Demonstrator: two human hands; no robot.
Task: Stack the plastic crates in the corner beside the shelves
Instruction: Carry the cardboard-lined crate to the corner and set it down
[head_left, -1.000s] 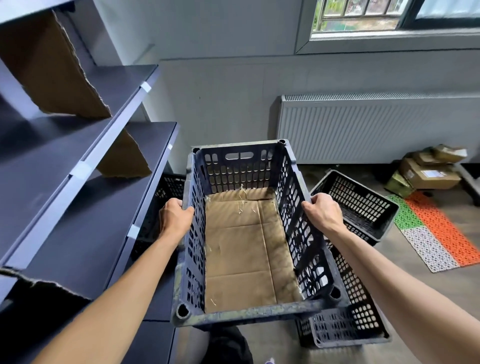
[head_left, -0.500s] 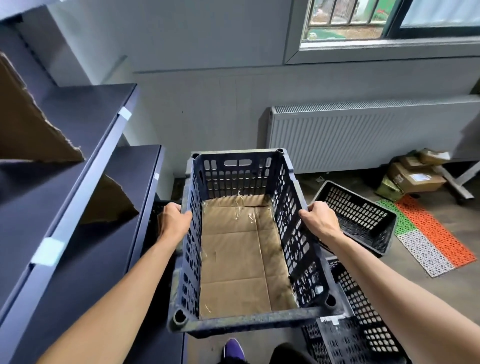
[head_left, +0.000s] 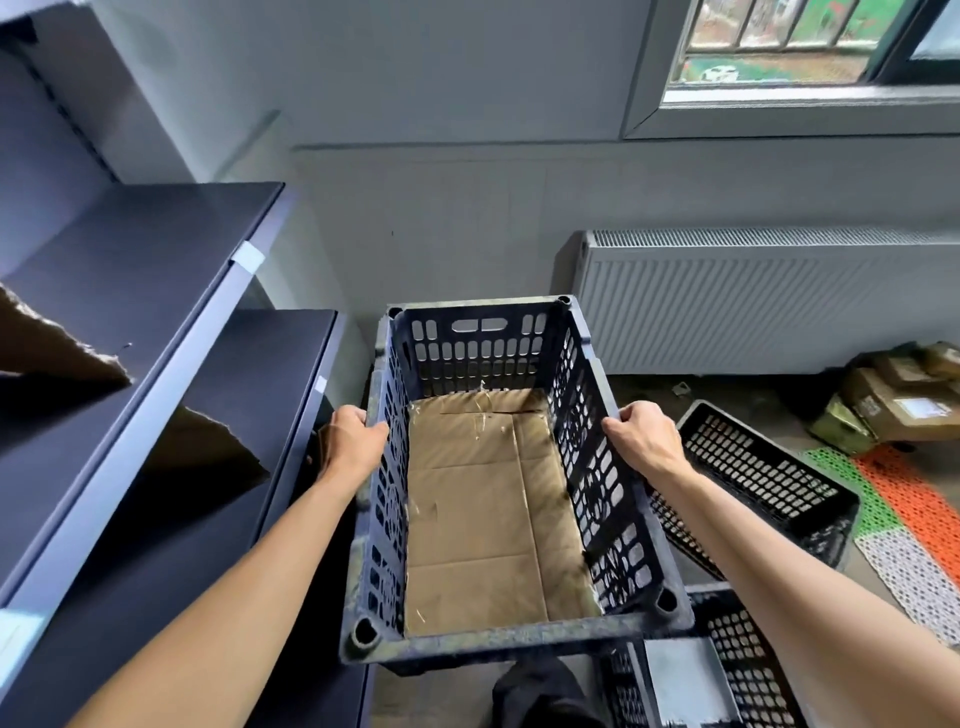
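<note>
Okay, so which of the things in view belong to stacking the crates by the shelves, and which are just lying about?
Part of the job:
- crate held by the left hand and right hand
- tilted crate on the floor
- crate at bottom right
- shelves

Just lying about:
- cardboard boxes
- plastic floor mats
- radiator
- torn cardboard on the shelves
</note>
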